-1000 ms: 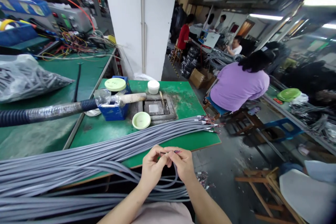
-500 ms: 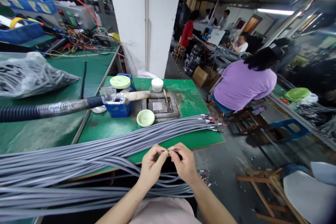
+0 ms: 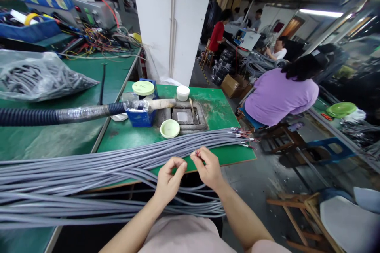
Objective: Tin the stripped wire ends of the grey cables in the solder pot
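Both my hands hover at the front edge of the green bench, a little apart from each other. My left hand (image 3: 170,178) is closed, thumb and forefinger nearly meeting; whatever it may hold is too small to make out. Higher and to its right, my right hand (image 3: 208,168) pinches thin coloured wires (image 3: 196,153), of which only a short dark bit shows at the fingertips. Just beyond the hands lies a thick bundle of grey cables (image 3: 133,156), with stripped wire ends (image 3: 245,134) at the right. More grey cables (image 3: 118,207) run below, partly hidden by my left forearm.
A pale green bowl (image 3: 170,129) stands beside a solder pot (image 3: 182,116). Behind are a white tub (image 3: 183,93), a blue box (image 3: 141,118) and a ribbed hose (image 3: 83,113). A bag of grey pieces (image 3: 44,77) lies left. A person in purple (image 3: 279,95) sits at right.
My hands, fingertips together before, have come apart. The right hand has moved up with the wires; the left has shifted slightly left. The view has turned a little left.
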`<state>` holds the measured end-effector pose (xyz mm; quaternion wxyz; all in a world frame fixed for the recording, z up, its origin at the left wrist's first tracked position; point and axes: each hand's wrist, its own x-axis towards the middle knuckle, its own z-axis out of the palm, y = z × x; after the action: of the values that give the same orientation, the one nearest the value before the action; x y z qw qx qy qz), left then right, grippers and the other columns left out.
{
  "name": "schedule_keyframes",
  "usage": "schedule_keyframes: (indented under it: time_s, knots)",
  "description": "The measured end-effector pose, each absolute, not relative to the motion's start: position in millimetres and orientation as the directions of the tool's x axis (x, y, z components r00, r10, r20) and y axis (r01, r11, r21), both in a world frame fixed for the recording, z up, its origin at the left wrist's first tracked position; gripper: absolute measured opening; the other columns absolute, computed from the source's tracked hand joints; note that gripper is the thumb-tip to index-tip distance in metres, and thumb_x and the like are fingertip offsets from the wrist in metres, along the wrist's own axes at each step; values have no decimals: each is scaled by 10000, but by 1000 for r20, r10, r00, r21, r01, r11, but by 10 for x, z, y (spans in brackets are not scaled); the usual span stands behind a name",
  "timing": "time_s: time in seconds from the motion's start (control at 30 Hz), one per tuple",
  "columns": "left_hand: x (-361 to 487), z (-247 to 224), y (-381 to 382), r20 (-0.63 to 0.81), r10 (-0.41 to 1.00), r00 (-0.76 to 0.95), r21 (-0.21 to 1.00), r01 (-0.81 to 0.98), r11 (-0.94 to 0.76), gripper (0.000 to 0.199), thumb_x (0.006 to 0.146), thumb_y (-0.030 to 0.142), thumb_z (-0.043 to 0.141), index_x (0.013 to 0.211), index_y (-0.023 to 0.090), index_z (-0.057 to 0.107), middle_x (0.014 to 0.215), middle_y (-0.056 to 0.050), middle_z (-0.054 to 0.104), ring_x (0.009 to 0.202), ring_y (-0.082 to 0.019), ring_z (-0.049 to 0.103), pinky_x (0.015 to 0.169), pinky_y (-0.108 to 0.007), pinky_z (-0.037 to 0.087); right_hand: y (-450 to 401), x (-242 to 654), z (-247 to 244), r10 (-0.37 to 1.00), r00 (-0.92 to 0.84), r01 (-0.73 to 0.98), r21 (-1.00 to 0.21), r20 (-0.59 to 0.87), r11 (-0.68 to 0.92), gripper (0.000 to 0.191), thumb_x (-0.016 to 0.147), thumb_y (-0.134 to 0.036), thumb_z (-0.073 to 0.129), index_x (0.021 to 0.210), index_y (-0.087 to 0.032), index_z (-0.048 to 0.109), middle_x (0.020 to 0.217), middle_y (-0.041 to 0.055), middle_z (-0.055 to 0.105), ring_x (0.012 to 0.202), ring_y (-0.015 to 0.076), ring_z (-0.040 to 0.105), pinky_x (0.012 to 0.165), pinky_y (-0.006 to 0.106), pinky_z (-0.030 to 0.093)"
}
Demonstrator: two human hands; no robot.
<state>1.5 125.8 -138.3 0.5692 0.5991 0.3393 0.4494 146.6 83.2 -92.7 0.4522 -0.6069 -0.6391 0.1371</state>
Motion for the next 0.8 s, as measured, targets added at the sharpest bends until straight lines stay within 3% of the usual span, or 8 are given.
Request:
schedule_keyframes:
  time_s: [0.1,0.27,0.43,0.57,0.8]
  knots:
    - [-163,-1333,1480,330,874,356,905,145,-401,146,841,300,572,754,186,601,703,-15,597,668,-142,530,679,-257,415,1077,1640,-689,900,98,735,-640,425,223,262,938,-283,438,699,-203,509,696,12,508,686,140,495,664,268,391]
    - [-309,-1353,1735,303,850,431,693,513,-507,169,862,319,529,783,204,624,676,-8,615,651,-157,541,635,-266,355,1699,1799,-481,936,-54,847,-481,349,228,274,893,-227,498,623,-185,481,663,-5,480,648,127,469,629,258,334]
    - [-275,-1417,1734,359,812,461,576,576,-581,217,887,336,503,785,206,644,695,-26,630,696,-174,553,674,-287,350,2189,1663,-567,984,-146,946,-275,104,169,236,883,-217,525,666,-153,593,727,23,541,680,137,491,628,261,317]
    - [-281,-1423,1731,377,799,468,557,575,-599,214,899,336,501,791,206,633,673,-15,615,681,-165,552,675,-285,343,2371,1526,-648,984,-180,977,-118,-19,177,223,907,-248,497,829,-134,672,875,77,611,773,164,556,661,272,341]
    - [-293,-1420,1740,415,769,487,545,543,-638,214,915,316,489,780,202,610,668,10,612,682,-147,551,669,-291,336,2507,1348,-678,962,-202,974,64,-182,217,275,919,-266,438,981,-131,669,1036,135,652,917,230,624,709,293,399]
